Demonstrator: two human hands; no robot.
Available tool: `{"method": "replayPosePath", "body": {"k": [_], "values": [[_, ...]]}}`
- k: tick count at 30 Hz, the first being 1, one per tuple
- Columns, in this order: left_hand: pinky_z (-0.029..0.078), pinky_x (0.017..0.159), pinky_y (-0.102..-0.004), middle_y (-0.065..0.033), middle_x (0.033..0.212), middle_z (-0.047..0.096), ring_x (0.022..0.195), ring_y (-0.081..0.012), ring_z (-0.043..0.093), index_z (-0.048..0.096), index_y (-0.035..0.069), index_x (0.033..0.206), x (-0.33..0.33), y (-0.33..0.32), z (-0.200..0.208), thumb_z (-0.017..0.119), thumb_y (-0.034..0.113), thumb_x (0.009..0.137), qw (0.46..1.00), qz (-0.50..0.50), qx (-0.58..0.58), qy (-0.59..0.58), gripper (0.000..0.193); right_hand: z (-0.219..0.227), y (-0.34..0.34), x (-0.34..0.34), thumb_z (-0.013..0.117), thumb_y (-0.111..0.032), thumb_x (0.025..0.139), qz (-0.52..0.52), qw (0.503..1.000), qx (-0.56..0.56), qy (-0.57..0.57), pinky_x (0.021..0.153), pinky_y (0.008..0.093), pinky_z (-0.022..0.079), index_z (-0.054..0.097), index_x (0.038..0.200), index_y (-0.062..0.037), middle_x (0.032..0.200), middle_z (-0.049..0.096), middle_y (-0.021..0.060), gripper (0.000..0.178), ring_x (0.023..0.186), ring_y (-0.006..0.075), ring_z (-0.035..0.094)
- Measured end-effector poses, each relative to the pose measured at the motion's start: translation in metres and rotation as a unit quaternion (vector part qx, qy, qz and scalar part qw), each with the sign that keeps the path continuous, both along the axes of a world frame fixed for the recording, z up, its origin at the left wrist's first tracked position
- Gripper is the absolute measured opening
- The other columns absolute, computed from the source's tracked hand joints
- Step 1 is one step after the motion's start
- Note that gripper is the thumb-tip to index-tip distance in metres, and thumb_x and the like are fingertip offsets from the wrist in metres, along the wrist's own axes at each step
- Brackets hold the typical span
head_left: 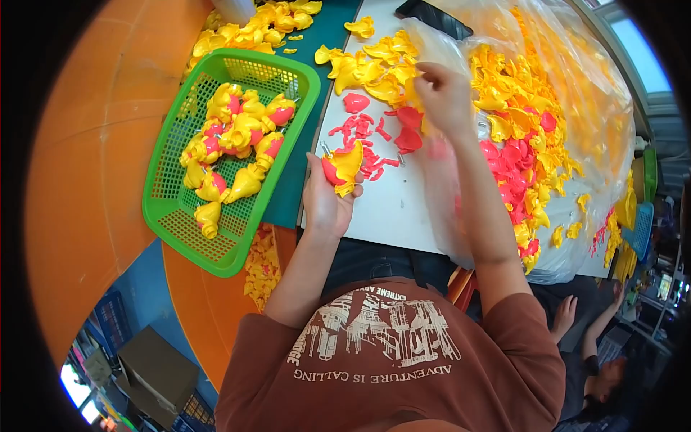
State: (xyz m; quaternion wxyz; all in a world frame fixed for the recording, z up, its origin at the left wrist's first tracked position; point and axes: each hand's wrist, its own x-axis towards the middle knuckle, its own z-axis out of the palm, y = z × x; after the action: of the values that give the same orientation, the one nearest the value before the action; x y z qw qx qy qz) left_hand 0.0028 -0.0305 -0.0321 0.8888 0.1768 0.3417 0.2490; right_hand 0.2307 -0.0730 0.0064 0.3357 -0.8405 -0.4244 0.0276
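Observation:
My left hand (327, 198) holds a partly assembled plastic figure (344, 167), a yellow shell with a red belly and a small silver metal piece sticking out at its upper end. My right hand (443, 97) is raised over the white table, its fingers curled together beside the yellow shell pieces (378, 65); whether anything is between them is hidden. Between my hands lie small red plastic bits (360, 133) and larger red rounded pieces (409, 129). A small metal part (402, 160) rests on the table near them.
On the left, a green basket (234, 261) holds several finished yellow-and-red figures (241, 133). A large heap of yellow shells (504, 86) and red pieces (509, 173) sits on clear plastic sheeting (576, 93) at right. A dark flat object (435, 18) lies at the back. Another person's hand (566, 313) shows at lower right.

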Motion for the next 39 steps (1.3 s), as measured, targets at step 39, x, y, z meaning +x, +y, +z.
{"method": "replayPosePath", "body": {"k": [39], "values": [[0.047, 0.081, -0.0257, -0.0112, 0.106, 0.054, 0.095, -0.0132, 0.055, 0.041, -0.005, 0.120, 0.013, -0.045, 0.047, 0.025, 0.043, 0.099, 0.958, 0.004, 0.286, -0.001, 0.055, 0.035, -0.083, -0.108, 0.078, -0.012, 0.068, 0.244, 0.954, 0.173, 0.015, 0.101, 0.0428, 0.038, 0.058, 0.119, -0.0026, 0.123, 0.057, 0.0168, 0.056, 0.123, 0.0388, 0.045]]}}
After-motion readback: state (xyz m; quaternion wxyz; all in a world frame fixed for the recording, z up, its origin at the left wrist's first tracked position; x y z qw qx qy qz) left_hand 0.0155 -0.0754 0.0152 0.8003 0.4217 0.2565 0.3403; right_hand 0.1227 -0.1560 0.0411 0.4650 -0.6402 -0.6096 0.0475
